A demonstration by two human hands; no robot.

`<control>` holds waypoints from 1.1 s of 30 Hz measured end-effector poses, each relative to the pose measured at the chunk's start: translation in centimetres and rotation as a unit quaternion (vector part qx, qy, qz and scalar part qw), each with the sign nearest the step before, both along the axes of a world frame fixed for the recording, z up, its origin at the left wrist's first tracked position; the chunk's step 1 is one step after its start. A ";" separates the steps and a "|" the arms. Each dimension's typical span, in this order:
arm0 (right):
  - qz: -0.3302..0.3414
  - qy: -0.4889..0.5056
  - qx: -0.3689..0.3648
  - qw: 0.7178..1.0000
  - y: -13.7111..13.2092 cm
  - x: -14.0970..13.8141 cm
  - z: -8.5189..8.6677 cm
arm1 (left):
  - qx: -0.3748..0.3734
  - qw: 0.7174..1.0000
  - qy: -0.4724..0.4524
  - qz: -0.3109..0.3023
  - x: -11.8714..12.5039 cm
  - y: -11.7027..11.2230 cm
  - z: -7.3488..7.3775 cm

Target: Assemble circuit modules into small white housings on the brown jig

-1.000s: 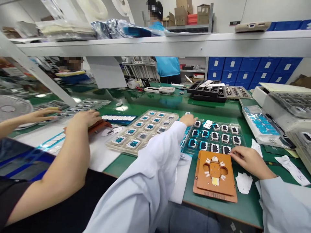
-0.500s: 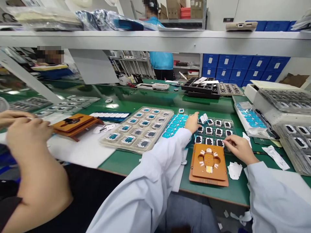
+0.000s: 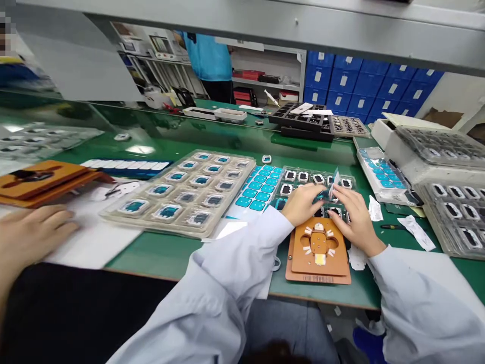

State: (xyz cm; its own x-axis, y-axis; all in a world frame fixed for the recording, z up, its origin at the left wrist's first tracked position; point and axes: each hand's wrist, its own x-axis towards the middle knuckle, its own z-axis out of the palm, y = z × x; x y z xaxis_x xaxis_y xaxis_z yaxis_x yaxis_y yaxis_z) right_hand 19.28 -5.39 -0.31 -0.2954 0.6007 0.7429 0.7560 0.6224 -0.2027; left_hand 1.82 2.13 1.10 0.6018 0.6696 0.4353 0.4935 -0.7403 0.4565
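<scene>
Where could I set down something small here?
Bare green table shows between the beige tray and the near edge, and behind the transparent parts tray, before the black trays. It's crowded around the left hand and right hand, with the orange fixture and white slips.

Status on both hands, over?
Left hand, right hand together over clear tray, thin piece between them. Orange fixture on green bench. Hands partly hide tray.
</scene>
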 end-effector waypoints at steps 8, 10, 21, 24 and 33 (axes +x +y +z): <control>0.004 0.053 -0.039 0.998 -0.3 -0.1 0.2 | 0.006 0.999 0.027 -0.041 -0.1 -0.2 0.3; 0.001 0.072 -0.056 0.996 -0.4 -0.1 0.2 | 0.005 0.998 0.029 -0.049 -0.1 -0.2 0.3; -0.015 0.242 -0.139 0.960 0.5 0.6 -0.9 | -0.019 0.996 0.034 -0.082 -0.2 -0.1 0.1; -0.021 0.307 -0.155 0.939 1.0 1.2 -1.3 | -0.036 0.996 0.015 -0.084 -0.2 -0.2 0.1; -0.046 0.448 -0.172 0.876 1.3 2.1 -1.2 | -0.092 0.991 -0.043 -0.082 -0.1 -0.5 0.3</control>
State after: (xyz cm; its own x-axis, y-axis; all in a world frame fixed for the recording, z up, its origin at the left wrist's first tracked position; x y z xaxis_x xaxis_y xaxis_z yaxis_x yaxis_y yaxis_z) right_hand 21.35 -4.06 -1.47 0.3754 0.8255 0.4213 0.2408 0.3521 -0.9045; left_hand 1.69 1.65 1.39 0.6748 0.6393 0.3687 0.3272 -0.7069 0.6271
